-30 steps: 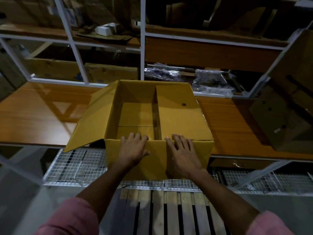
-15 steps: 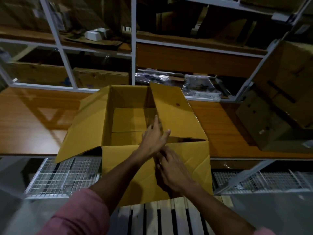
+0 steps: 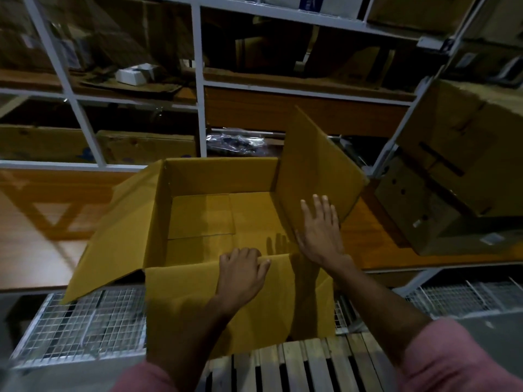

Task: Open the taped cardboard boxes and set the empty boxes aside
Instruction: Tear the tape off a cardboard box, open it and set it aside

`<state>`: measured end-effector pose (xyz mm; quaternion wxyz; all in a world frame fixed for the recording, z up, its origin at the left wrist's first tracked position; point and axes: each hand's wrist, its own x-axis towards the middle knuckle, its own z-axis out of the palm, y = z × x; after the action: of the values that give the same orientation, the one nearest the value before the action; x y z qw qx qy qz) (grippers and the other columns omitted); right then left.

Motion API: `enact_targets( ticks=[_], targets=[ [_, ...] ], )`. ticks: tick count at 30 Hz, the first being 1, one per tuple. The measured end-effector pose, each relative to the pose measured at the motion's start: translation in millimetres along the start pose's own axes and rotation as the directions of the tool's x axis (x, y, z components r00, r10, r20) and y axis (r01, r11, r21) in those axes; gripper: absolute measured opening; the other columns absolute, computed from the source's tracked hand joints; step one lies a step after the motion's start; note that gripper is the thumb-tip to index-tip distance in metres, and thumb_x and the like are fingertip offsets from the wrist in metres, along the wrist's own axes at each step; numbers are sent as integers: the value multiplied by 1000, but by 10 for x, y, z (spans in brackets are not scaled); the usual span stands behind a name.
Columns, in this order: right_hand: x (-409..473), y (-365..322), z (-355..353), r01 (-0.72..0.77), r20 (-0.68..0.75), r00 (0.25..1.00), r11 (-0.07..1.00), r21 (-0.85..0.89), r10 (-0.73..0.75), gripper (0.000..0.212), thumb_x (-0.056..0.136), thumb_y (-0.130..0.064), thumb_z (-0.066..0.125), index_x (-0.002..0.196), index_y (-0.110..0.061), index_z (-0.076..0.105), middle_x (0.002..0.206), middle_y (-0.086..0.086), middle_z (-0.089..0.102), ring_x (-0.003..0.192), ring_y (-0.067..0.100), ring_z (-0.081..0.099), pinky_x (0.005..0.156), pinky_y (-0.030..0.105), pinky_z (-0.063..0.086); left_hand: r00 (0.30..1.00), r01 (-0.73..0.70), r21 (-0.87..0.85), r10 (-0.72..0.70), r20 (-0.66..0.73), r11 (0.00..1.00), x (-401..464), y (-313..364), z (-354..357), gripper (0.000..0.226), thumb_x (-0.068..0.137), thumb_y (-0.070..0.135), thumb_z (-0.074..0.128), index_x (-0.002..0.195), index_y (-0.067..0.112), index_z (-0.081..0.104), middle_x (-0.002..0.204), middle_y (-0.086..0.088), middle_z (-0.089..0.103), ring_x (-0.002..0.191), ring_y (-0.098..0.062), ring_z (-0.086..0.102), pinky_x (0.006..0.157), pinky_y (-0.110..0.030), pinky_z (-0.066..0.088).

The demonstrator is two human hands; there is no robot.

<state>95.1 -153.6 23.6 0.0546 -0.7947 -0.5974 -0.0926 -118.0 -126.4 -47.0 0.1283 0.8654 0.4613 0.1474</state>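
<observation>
A wooden tabletop is running across the view beneath a white metal shelving frame. On an upper shelf a small white carton is lying on flat dark sheets. Clear plastic bags are sitting on the shelf at tabletop level. Below the tabletop's near edge, a wire mesh rack is stretching to both sides, and a slatted wooden pallet is lying lower, nearest the camera.
</observation>
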Motion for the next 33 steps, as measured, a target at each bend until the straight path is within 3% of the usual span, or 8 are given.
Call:
enact_targets(
  ticks=[5, 9, 12, 19, 25, 28, 33],
  targets=[
    [23, 230, 212, -234, 234, 948, 971, 51, 216, 79, 98, -45, 51, 160, -18, 10, 166, 21, 10, 153, 46, -2, 124, 57, 4, 997, 74, -63, -74, 7, 995, 32, -51, -28, 39, 104, 57, 35, 109, 29, 61, 109, 8, 64, 108, -16, 52, 98, -39, 28],
    [21, 205, 323, -369, 398, 871, 919, 141, 289, 78, 97, -44, 56, 159, -25, 11, 156, 22, 25, 141, 48, 27, 115, 56, 30, 994, 106, -8, -106, 25, 994, -5, -188, -76, 37, 101, 61, 39, 112, 31, 58, 113, 11, 63, 113, -15, 53, 100, -39, 28],
    [3, 197, 323, -328, 383, 881, 942, 74, 277, 77, 97, -45, 54, 158, -26, 11, 147, 23, 35, 131, 45, 40, 106, 54, 40, 994, 88, 42, -90, 53, 995, -8, -232, -71, 41, 98, 66, 42, 118, 32, 55, 118, 12, 61, 116, -14, 51, 98, -39, 28],
    [2, 322, 345, -304, 313, 904, 953, -7, 291, 65, 94, -34, 62, 148, -20, 28, 138, 16, 50, 123, 39, 46, 97, 46, 45, 996, 51, 69, -56, 63, 996, 28, -173, -81, 48, 99, 66, 41, 129, 33, 59, 123, 7, 59, 120, -17, 48, 97, -41, 26],
    [-43, 370, 449, -250, 320, 921, 967, 44, 224, 69, 95, -32, 61, 152, -17, 25, 132, 15, 57, 119, 38, 53, 96, 46, 48, 999, 43, 27, -43, 9, 999, -15, -207, 4, 55, 93, 71, 32, 114, 31, 64, 108, 8, 61, 108, -17, 53, 84, -38, 21],
    [-16, 400, 520, -241, 283, 935, 968, 61, 215, 72, 92, -31, 64, 150, -17, 24, 126, 14, 61, 112, 35, 59, 97, 48, 49, 995, 30, 0, -30, -95, 1000, -10, -237, 100, 48, 92, 67, 42, 101, 28, 67, 94, 8, 61, 96, -19, 57, 81, -37, 22],
    [-118, 364, 464, -217, 249, 947, 976, 30, 203, 71, 94, -31, 63, 153, -22, 26, 131, 10, 58, 115, 33, 58, 96, 44, 51, 994, 72, -27, -74, -79, 997, -2, -228, 82, 48, 94, 67, 40, 106, 29, 66, 101, 10, 61, 101, -14, 52, 89, -37, 24]
  ],
)
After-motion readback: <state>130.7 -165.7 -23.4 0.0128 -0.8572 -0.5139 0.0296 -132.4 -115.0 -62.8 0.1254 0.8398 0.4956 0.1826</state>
